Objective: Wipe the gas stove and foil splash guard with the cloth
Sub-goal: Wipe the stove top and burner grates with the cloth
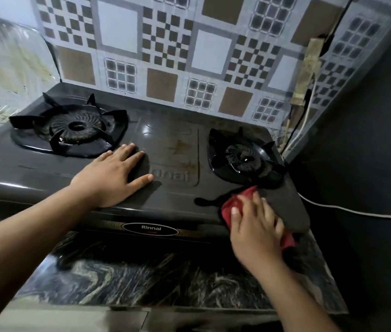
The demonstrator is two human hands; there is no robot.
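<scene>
A dark two-burner gas stove (172,137) fills the middle of the view, with brown stains on its centre panel. My right hand (254,226) presses a red cloth (235,202) onto the stove's front right corner, just below the right burner (244,158). The cloth is partly hidden under my fingers. My left hand (113,174) lies flat, fingers spread, on the stove top beside the left burner (69,127). The foil splash guard (10,65) stands at the left of the stove, crinkled and stained yellowish.
A patterned tile sheet (170,49) covers the wall behind the stove. A dark wall (369,140) closes the right side, with white cables (357,210) running along it. The stove stands on a dark marbled counter (141,279) whose front edge is near me.
</scene>
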